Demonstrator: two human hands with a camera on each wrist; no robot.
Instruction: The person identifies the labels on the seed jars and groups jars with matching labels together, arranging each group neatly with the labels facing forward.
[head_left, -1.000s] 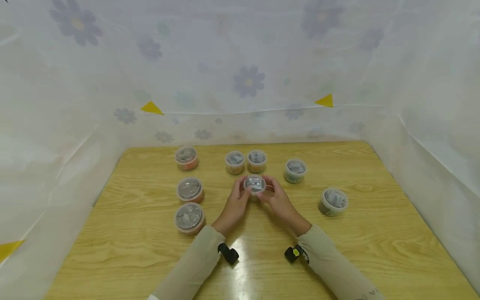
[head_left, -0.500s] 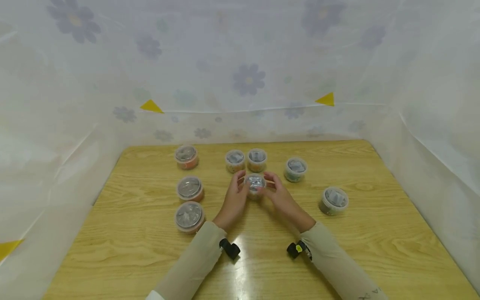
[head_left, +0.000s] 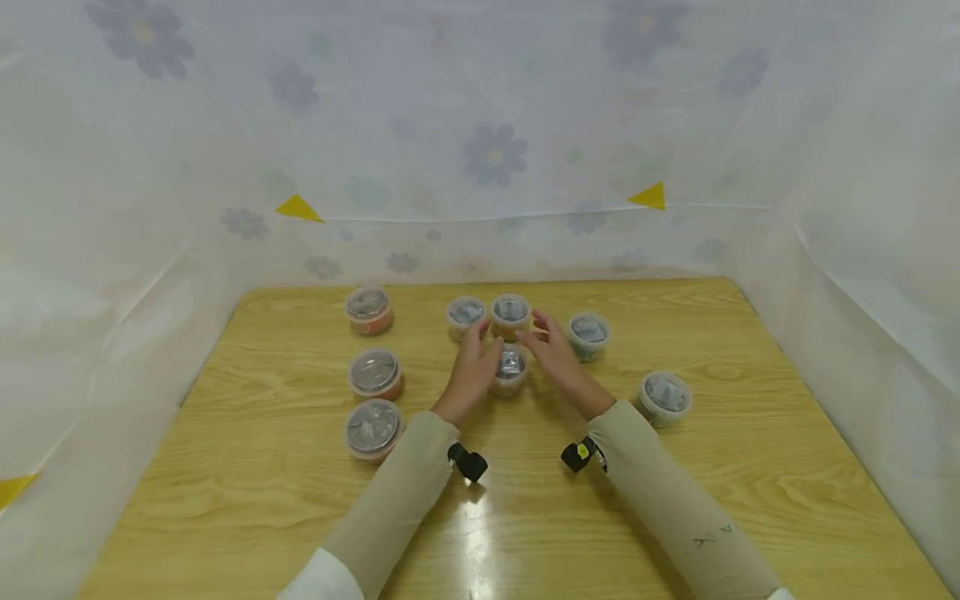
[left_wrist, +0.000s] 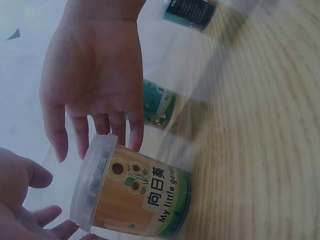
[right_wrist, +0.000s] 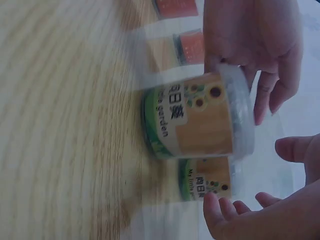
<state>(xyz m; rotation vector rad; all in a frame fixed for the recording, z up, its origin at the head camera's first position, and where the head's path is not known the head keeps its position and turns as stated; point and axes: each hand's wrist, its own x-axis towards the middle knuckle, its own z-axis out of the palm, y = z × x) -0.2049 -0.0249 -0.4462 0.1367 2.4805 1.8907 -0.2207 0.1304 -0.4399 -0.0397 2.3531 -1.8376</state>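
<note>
In the head view, a small clear-lidded tub [head_left: 508, 372] stands upright on the table between my hands. Wrist views show its orange and green label with sunflowers and "My little garden". Just beyond it is a matching tub [head_left: 511, 315], also seen behind the nearer one [right_wrist: 207, 170] in the right wrist view. My left hand [head_left: 474, 371] reaches forward along the left of these tubs, fingers loosely extended. On the other side, my right hand [head_left: 557, 360] has its fingertips near the farther tub's right side. Neither hand visibly grips a tub; contact is unclear.
Left of the far tub stands another lidded tub [head_left: 465, 315]. Two greenish tubs stand to the right, one farther back [head_left: 588, 333] and one nearer [head_left: 664, 396]. Three reddish tubs [head_left: 374, 372] form a column on the left. A flowered sheet [head_left: 495, 183] encloses the table.
My hands have let go of the nearer tub and moved forward toward the farther one. The tubs appear to keep their places.
</note>
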